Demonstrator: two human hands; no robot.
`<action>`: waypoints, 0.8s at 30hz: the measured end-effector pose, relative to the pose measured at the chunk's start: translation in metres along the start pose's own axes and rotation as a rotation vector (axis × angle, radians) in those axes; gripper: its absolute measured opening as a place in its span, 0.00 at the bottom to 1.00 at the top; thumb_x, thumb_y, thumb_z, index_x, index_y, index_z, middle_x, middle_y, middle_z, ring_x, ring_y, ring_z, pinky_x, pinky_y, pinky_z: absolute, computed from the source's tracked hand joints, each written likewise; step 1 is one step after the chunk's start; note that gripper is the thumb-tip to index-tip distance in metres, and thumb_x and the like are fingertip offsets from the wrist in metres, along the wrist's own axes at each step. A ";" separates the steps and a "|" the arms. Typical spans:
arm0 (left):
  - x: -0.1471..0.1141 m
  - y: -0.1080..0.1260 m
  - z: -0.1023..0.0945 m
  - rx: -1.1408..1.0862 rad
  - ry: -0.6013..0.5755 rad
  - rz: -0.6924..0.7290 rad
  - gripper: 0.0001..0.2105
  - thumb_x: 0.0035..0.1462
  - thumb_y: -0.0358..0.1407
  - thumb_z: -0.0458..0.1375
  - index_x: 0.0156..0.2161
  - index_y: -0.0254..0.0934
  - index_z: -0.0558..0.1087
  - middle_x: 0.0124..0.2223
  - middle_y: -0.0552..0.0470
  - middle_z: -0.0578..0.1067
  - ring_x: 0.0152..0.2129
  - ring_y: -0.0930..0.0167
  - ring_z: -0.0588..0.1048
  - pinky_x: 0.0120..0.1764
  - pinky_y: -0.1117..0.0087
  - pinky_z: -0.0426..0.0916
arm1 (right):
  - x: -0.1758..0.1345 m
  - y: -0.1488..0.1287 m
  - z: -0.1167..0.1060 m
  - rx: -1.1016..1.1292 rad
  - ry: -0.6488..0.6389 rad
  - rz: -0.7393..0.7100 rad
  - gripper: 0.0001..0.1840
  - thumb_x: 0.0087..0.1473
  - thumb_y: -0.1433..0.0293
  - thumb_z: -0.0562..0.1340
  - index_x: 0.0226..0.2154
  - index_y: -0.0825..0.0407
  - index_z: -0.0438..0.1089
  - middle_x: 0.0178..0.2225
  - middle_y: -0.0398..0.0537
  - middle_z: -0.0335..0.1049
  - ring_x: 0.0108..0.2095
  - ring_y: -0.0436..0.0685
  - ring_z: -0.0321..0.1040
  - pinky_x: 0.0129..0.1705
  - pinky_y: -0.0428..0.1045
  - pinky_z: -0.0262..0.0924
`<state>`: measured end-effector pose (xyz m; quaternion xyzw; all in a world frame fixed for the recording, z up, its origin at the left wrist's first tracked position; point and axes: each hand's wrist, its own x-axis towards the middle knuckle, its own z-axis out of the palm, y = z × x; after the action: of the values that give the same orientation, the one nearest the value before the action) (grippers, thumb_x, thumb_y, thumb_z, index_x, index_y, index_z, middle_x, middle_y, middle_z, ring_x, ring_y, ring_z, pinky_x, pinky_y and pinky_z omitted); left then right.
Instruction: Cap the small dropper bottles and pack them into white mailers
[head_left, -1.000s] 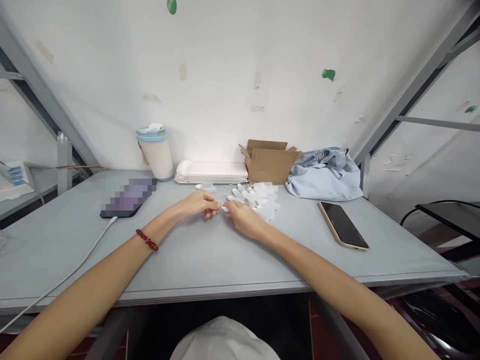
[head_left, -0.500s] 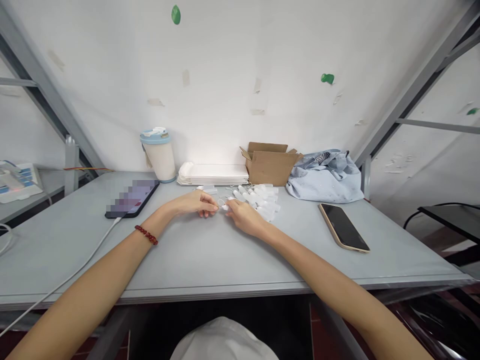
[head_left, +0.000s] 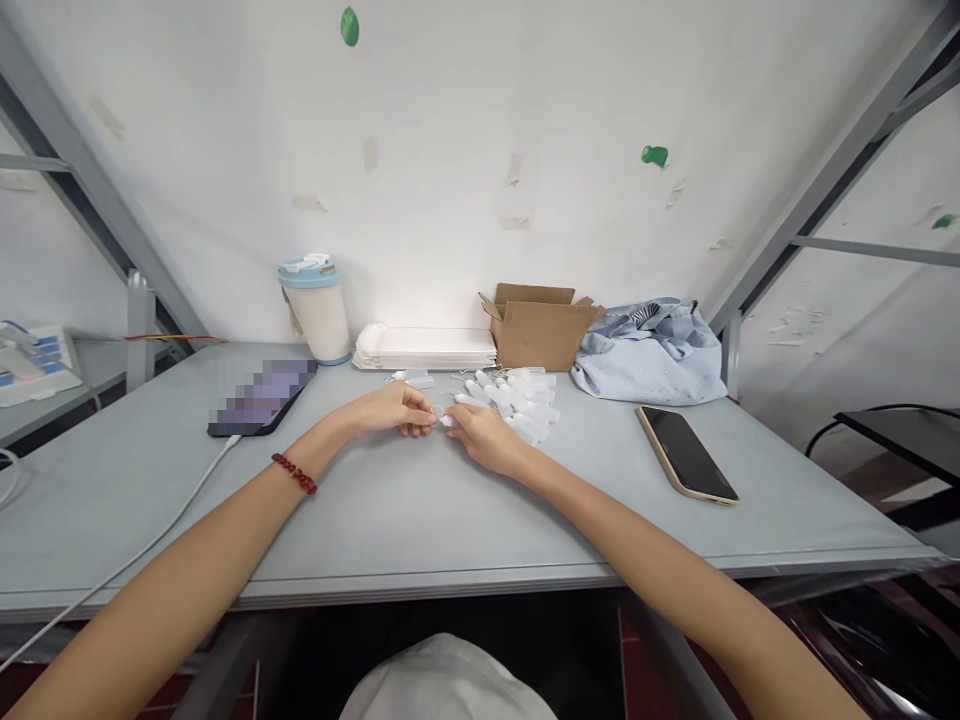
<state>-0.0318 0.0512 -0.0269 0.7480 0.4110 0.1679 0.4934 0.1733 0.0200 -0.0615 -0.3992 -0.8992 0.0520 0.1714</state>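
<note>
Above the middle of the desk, my left hand (head_left: 394,408) is closed in a pinch, its fingertips at a thin, faint cord loop (head_left: 439,409). My right hand (head_left: 487,435) pinches a small white plastic tube (head_left: 447,421), whose tip points toward the left hand; most of it is hidden by the fingers. Just behind the right hand lies a loose pile of similar white and clear tubes (head_left: 529,388), some with thin cords. Beyond the left hand rest a few more tubes (head_left: 414,379).
Along the wall stand a blue-lidded cup (head_left: 319,315), a stack of white flat packets (head_left: 427,348), an open cardboard box (head_left: 544,335) and a bundled light-blue cloth (head_left: 652,360). A phone on a cable (head_left: 266,398) lies left, another phone (head_left: 686,455) right.
The loop of cord between my hands shows less than before. Both hands have stayed almost in place, still pinched close together.
</note>
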 end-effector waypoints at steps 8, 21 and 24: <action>0.002 -0.001 0.013 -0.037 0.038 0.004 0.09 0.48 0.40 0.62 0.25 0.35 0.76 0.24 0.52 0.74 0.22 0.73 0.70 0.27 0.72 0.64 | -0.006 0.001 0.003 -0.009 0.020 0.016 0.09 0.59 0.77 0.54 0.42 0.56 0.64 0.41 0.55 0.71 0.43 0.59 0.68 0.40 0.50 0.59; 0.002 0.003 0.009 -0.016 0.038 -0.001 0.09 0.47 0.40 0.62 0.26 0.34 0.75 0.24 0.52 0.74 0.22 0.73 0.70 0.27 0.73 0.65 | -0.004 -0.008 -0.008 -0.037 -0.049 0.067 0.11 0.60 0.74 0.53 0.44 0.57 0.65 0.40 0.55 0.71 0.39 0.57 0.69 0.37 0.48 0.58; 0.001 0.004 0.002 0.033 0.023 -0.008 0.10 0.47 0.41 0.62 0.26 0.34 0.76 0.24 0.52 0.73 0.23 0.72 0.70 0.27 0.73 0.65 | -0.002 -0.009 -0.014 -0.018 -0.037 0.099 0.11 0.59 0.70 0.56 0.44 0.57 0.66 0.39 0.54 0.72 0.39 0.58 0.69 0.37 0.48 0.58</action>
<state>-0.0286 0.0502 -0.0244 0.7526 0.4221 0.1676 0.4768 0.1735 0.0117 -0.0467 -0.4438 -0.8817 0.0597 0.1486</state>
